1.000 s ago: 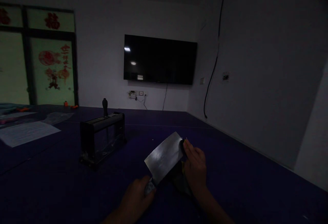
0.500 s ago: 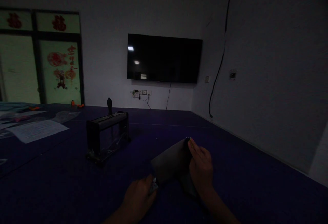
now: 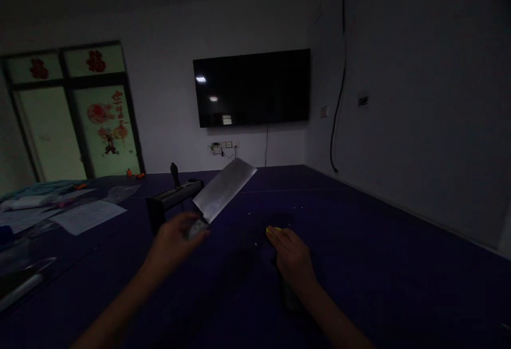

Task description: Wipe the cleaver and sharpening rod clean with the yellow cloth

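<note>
My left hand (image 3: 173, 242) grips the short handle of what looks like a cleaver (image 3: 225, 189). Its broad, flat, grey rectangular blade slants up to the right, above the table. My right hand (image 3: 293, 256) is low over the purple tabletop, fingers pressed down on a small yellow item (image 3: 273, 229), mostly hidden beneath them. Below that wrist lies a dark object (image 3: 291, 298), too dim to name. Behind the blade stands a black knife-holder-like frame (image 3: 155, 213), partly covered by my left hand, with a black handle (image 3: 174, 174) upright in its top.
Printed sheets (image 3: 90, 216), clear plastic wrap (image 3: 122, 193) and a teal cloth (image 3: 46, 188) lie on the left. Small orange items (image 3: 129, 172) sit at the far edge. A television (image 3: 253, 88) hangs on the far wall; a cable (image 3: 338, 104) runs down near the corner.
My left hand has carried the cleaver up and left, toward the black frame. My right hand has come off the blade and down; the yellow item now shows under its fingers. The view has tilted.
</note>
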